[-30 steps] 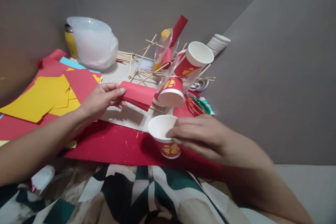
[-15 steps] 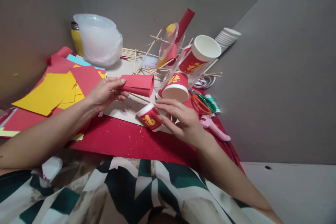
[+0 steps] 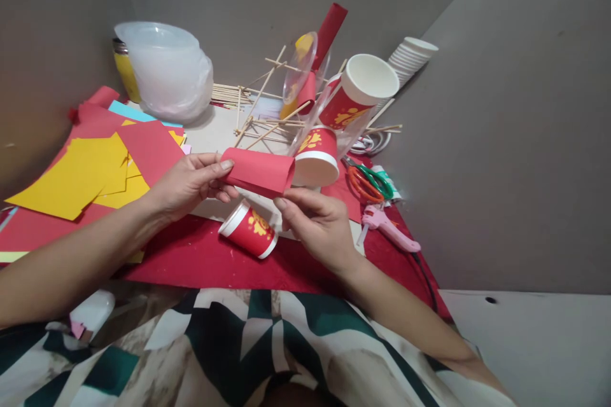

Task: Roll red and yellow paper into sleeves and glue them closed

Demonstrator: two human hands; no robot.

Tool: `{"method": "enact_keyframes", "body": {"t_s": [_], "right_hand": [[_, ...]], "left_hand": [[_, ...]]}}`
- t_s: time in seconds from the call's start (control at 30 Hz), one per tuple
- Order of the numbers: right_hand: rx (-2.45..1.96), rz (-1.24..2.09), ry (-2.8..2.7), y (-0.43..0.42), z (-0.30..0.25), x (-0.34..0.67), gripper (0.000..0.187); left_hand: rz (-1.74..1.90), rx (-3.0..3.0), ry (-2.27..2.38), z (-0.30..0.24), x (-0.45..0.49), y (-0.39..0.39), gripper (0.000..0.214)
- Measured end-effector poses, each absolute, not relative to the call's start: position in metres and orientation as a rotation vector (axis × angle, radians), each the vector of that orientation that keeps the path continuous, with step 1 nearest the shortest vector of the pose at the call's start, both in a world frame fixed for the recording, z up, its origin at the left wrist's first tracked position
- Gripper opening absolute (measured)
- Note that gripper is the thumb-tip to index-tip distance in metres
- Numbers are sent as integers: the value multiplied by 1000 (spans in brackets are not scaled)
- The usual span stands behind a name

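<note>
A rolled piece of red paper (image 3: 260,170) is stretched between my two hands. My left hand (image 3: 203,178) pinches its left end between thumb and fingers. At the lower right corner of the roll, the thumb and forefinger of my right hand (image 3: 317,222) are closed on its edge. Just below lies a red paper cup (image 3: 251,229) with white rims and a yellow print, tipped on its side on the red cloth (image 3: 191,254). Beyond my right hand stands a construction of paper cups (image 3: 356,98), clear plastic discs (image 3: 300,67) and thin wooden sticks (image 3: 260,98).
Yellow paper sheets (image 3: 71,172) over red ones cover the left side. A plastic tub (image 3: 165,76) and a yellow jar (image 3: 125,73) stand at the back left. To the right lie scissors (image 3: 370,181), a pink glue gun (image 3: 391,229) and stacked white cups (image 3: 410,60).
My right hand has let go of the small cup and taken the right edge of the red paper roll. The cup now lies further left, turned on its side.
</note>
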State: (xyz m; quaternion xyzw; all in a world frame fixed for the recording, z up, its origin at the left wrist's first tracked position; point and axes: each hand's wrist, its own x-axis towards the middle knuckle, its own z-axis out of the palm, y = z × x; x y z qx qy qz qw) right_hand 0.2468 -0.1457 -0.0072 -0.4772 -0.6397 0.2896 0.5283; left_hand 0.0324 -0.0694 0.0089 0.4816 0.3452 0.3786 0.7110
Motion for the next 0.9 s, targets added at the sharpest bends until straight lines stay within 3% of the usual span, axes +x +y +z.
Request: {"method": "enact_keyframes", "body": {"t_s": [0.3,0.8,0.9], "right_hand": [[-1161,970,-1388,-149,-2,249,26],[-1236,990,-1402,-150,-5,255,43],[-1239,1016,-1334,-150,-1,255,43]], "left_hand": [[771,1216,778,8,30,-67,28],[734,1348,804,8,33,-74,39],[734,1359,789,11,33,-76,31]]}}
